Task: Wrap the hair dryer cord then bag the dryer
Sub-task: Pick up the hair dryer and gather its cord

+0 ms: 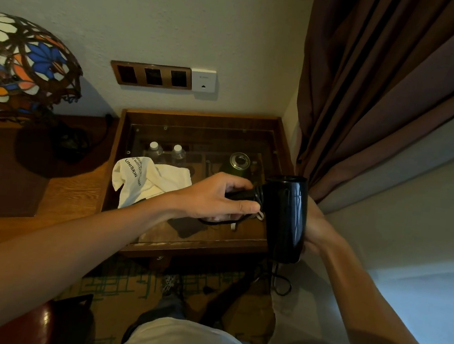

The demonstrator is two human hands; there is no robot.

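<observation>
A black hair dryer (285, 217) is held above the right edge of a glass-topped side table (203, 119). My right hand (316, 226) grips its barrel from behind, mostly hidden by it. My left hand (217, 196) grips the folded handle, where loops of black cord (259, 200) are wound. A loose stretch of cord hangs under that hand over the glass, and another loop dangles toward the floor at the right. A white cloth bag (146, 180) printed "UNISKIN" lies crumpled on the table's left half.
Under the glass are two water bottles (166, 151) and a green canister (238, 161). A stained-glass lamp (21, 66) stands on the desk at left. Wall sockets (152, 75) sit above the table. A brown curtain (383, 90) hangs at right, a bed edge (422, 248) beside it.
</observation>
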